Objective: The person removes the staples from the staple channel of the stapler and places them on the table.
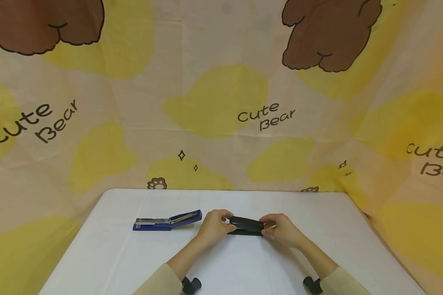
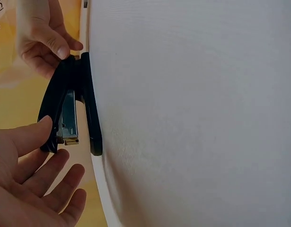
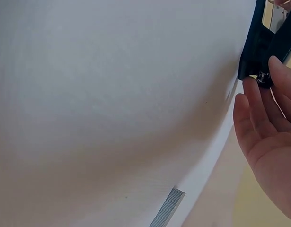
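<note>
A black stapler (image 1: 246,223) stands on the white table between both hands, its top arm raised off the base at the front. With thumb and fingertips my left hand (image 1: 213,226) pinches the front tip of that top arm; the silver magazine (image 2: 69,118) shows under it in the left wrist view. My right hand (image 1: 285,230) pinches the stapler's rear end by the hinge, thumb on one side and fingers on the other. To the left lies a blue stapler (image 1: 186,218), folded wide open with its metal track exposed.
A strip of staples (image 3: 168,208) lies near the table edge in the right wrist view. The white table (image 1: 133,262) has rounded far corners. Behind it hangs a cloth (image 1: 214,102) with bears and yellow patches.
</note>
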`<state>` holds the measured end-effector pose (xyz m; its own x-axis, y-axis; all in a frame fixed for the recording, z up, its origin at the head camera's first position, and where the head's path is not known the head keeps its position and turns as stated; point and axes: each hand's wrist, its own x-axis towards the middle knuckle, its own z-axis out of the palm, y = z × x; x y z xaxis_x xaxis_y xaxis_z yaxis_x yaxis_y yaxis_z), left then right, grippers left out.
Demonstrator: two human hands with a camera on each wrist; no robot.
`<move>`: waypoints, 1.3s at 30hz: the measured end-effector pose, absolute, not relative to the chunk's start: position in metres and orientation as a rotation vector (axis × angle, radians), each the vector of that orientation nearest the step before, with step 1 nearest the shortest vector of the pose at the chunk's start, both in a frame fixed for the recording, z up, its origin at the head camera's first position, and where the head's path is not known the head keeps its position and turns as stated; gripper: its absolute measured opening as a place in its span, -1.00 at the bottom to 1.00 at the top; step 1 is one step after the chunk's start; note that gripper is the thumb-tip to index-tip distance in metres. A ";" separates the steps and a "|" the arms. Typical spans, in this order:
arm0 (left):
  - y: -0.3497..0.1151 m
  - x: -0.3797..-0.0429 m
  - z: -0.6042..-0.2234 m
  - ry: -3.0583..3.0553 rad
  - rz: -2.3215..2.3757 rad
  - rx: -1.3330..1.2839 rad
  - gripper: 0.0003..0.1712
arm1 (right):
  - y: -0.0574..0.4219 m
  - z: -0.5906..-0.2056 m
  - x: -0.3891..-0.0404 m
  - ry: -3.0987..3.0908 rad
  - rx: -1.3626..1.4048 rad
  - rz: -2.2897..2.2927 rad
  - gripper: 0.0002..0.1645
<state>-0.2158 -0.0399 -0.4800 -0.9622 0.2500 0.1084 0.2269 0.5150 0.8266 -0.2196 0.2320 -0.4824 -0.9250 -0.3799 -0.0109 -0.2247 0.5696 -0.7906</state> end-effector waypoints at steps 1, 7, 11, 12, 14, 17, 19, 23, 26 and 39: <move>-0.040 -0.215 -0.479 2.708 1.471 0.426 -0.66 | 0.232 -0.482 -0.219 2.617 -0.508 -1.282 -0.60; -0.042 -0.208 -0.474 2.681 1.463 0.418 -0.69 | 0.232 -0.481 -0.214 2.609 -0.526 -1.278 -0.60; -0.044 -0.205 -0.473 2.676 1.441 0.424 -0.71 | 0.230 -0.480 -0.208 2.607 -0.546 -1.268 -0.59; -0.045 -0.204 -0.473 2.673 1.435 0.425 -0.71 | 0.230 -0.480 -0.207 2.607 -0.548 -1.265 -0.60; -0.046 -0.201 -0.473 2.669 1.419 0.428 -0.71 | 0.229 -0.479 -0.204 2.607 -0.548 -1.257 -0.60; -0.049 -0.197 -0.472 2.667 1.394 0.451 -0.71 | 0.228 -0.477 -0.200 2.599 -0.554 -1.245 -0.61; -0.050 -0.194 -0.471 2.664 1.378 0.466 -0.71 | 0.228 -0.477 -0.198 2.593 -0.563 -1.230 -0.62; -0.053 -0.188 -0.469 2.655 1.350 0.480 -0.71 | 0.228 -0.477 -0.193 2.576 -0.602 -1.212 -0.62; -0.055 -0.184 -0.467 2.648 1.333 0.483 -0.72 | 0.228 -0.477 -0.189 2.566 -0.629 -1.206 -0.62; -0.066 -0.166 -0.467 2.621 1.304 0.482 -0.72 | 0.221 -0.476 -0.173 2.487 -0.625 -1.258 -0.61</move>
<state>-0.1665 -0.0657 -0.4667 -0.9324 0.3613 -0.0123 0.2082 0.5644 0.7988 -0.1729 0.2215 -0.4756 -0.8658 -0.4972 -0.0559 -0.2497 0.5262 -0.8129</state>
